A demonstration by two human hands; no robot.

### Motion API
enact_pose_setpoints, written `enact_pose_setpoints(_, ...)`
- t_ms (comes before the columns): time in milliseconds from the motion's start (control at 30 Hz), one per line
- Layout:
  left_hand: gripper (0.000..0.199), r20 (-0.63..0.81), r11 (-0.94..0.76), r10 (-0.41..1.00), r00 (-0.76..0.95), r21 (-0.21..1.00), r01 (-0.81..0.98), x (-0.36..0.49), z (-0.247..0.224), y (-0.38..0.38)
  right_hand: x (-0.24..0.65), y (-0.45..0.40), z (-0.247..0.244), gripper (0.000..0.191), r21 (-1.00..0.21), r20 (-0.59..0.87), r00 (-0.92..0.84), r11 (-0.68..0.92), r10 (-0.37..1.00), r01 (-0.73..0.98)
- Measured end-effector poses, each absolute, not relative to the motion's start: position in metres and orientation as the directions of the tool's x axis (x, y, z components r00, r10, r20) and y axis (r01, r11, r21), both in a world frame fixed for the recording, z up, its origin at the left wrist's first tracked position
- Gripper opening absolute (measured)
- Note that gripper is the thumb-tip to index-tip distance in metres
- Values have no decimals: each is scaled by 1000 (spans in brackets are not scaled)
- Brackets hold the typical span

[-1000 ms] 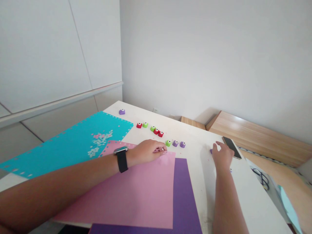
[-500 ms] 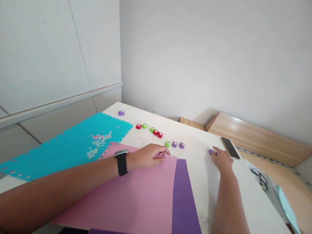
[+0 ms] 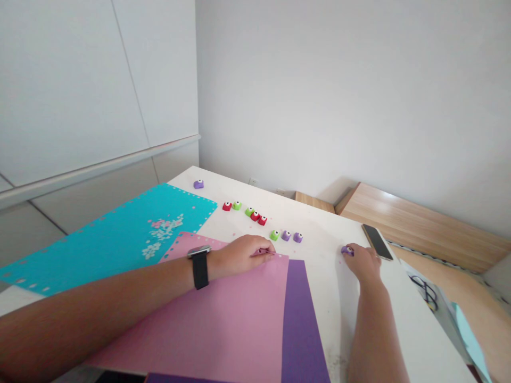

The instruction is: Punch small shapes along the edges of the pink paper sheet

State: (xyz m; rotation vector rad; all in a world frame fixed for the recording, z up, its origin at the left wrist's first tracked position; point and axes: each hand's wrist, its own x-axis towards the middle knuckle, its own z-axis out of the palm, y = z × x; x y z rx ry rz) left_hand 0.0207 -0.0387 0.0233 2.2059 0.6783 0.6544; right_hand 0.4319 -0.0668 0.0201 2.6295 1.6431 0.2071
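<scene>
My left hand (image 3: 249, 254), with a black watch on the wrist, pinches the far edge of the pink sheet (image 3: 231, 319), which bends up a little between the fingers. My right hand (image 3: 362, 261) is closed on a small purple punch (image 3: 347, 250) on the white table (image 3: 335, 303), right of the sheets. A purple sheet (image 3: 301, 319) shows from under the pink one. At the left lies a blue sheet (image 3: 107, 234) with holes along its edges and a pile of small paper cutouts (image 3: 163, 231) on it.
Several red, green and purple punches, among them a green punch (image 3: 274, 235), stand beyond the pink sheet. A lone purple punch (image 3: 198, 184) is at the far corner. A phone (image 3: 377, 242) lies beside my right hand.
The fingers of my right hand have closed round the purple punch. My left fingers have pressed closer together on the pink sheet's edge.
</scene>
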Motion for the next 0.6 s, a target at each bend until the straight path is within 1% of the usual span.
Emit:
enact_pose_setpoints(67,29,249,-601,641,726,751,272,21,24,-39,429,-67,24,37,37,170,412,-423,895,905)
enact_pose_setpoints(100,29,251,-600,646,721,751,276,21,24,-39,425,-66,27,37,-28,219,391,-395,894,918)
enact_pose_setpoints(133,29,254,-597,652,714,752,278,21,25,-39,418,-65,30,38,-119,269,364,-344,892,931)
enact_pose_setpoints(200,28,255,-588,665,702,759,282,22,25,-40,398,-62,37,41,-354,340,293,-167,894,920)
enact_pose_setpoints(267,27,251,-578,674,694,765,285,22,26,-40,368,-61,44,45,-578,338,191,43,922,815)
enact_pose_setpoints(300,27,248,-573,680,690,767,289,22,26,-40,352,-61,47,45,-661,303,117,120,946,740)
enact_pose_setpoints(333,27,244,-568,685,686,768,295,22,27,-40,335,-62,49,44,-719,263,41,168,964,674)
enact_pose_setpoints(400,26,237,-563,692,682,768,305,22,27,-40,306,-66,50,39,-769,206,-88,217,975,601)
enact_pose_setpoints(467,24,229,-554,701,675,771,313,21,26,-39,286,-70,49,34,-773,195,-186,268,963,575)
enact_pose_setpoints(533,24,219,-542,715,664,773,328,21,24,-38,277,-73,48,32,-766,208,-238,309,949,564)
enact_pose_setpoints(600,24,212,-535,730,650,769,350,21,22,-38,275,-75,47,32,-767,216,-250,323,944,555)
